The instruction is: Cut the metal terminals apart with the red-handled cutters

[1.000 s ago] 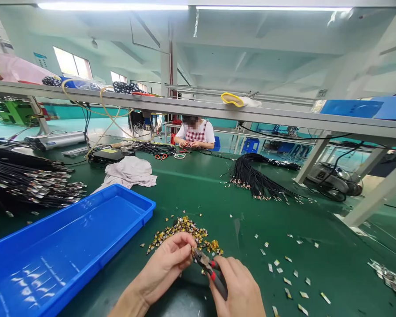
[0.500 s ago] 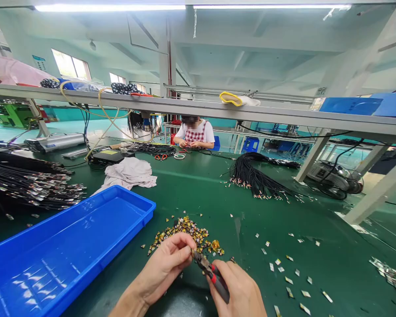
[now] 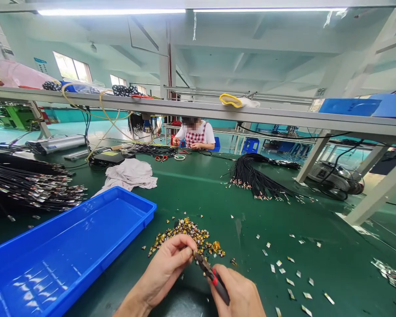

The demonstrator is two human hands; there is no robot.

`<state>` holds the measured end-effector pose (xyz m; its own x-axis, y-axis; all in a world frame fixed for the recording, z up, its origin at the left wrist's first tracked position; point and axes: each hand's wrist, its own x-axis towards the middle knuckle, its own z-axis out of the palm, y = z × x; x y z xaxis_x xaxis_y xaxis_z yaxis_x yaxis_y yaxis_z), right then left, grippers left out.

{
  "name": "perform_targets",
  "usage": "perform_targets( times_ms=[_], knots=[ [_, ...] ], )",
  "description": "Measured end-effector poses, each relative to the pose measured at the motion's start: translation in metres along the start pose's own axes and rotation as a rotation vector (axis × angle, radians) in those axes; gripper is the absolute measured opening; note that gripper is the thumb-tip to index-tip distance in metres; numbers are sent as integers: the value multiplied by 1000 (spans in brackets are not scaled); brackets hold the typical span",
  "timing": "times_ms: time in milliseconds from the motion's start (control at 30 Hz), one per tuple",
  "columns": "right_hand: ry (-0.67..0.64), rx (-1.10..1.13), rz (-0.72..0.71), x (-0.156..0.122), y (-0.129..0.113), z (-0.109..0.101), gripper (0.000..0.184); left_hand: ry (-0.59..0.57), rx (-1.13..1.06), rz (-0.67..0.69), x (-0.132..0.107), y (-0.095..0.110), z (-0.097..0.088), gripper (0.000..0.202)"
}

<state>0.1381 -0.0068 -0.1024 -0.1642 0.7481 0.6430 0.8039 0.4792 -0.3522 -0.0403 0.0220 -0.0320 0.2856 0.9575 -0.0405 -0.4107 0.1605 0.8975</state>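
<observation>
At the far left of the frame, bundles of black cables (image 3: 29, 185) with metal ends lie on the green table (image 3: 201, 189). Just right of them, in the lower left, a long blue tray (image 3: 69, 246) sits at a slant, and a crumpled white cloth (image 3: 128, 174) lies beyond its far corner. At the bottom centre the left hand (image 3: 166, 268) is curled, thumb and forefinger pinched together at the nose of the pliers (image 3: 211, 277); what they pinch is too small to tell. Just above the fingers, a pile of small gold parts (image 3: 188, 233) is heaped on the table. The pliers, with red and black handles, slant from the pinch down to the right into the right hand (image 3: 240, 295), which is closed around the handles at the bottom edge. Above, in the middle distance, a co-worker (image 3: 196, 134) sits at the far end of the table, under a long grey shelf (image 3: 218, 112). Right of centre lies another black cable bundle (image 3: 257, 178), and nearer the lower right, small flat metal pieces (image 3: 290, 281) are scattered over the table. At the right edge is a heap of silvery pieces (image 3: 391, 277), and at the upper right a blue box (image 3: 350, 106) rests on the shelf.
</observation>
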Motion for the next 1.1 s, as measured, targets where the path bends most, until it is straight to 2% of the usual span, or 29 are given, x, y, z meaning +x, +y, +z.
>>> perform_targets(
  times_ms=[167, 333, 567, 800, 1100],
  knots=[
    [-86, 153, 37, 0, -5, 4, 55, -17, -39, -20, 1, 0, -1, 16],
    [-189, 204, 55, 2, -8, 1, 59, -40, -79, -17, 0, 0, -1, 15],
    [-96, 158, 50, 2, -5, -2, 54, -77, -83, -13, 0, 0, -1, 13],
    [-60, 141, 0, 0, -1, -1, 44, -96, -90, -7, -1, 1, 0, 14],
    [-37, 57, -41, -1, 1, -3, 41, -110, -63, -7, -1, 2, -1, 16]
  ],
)
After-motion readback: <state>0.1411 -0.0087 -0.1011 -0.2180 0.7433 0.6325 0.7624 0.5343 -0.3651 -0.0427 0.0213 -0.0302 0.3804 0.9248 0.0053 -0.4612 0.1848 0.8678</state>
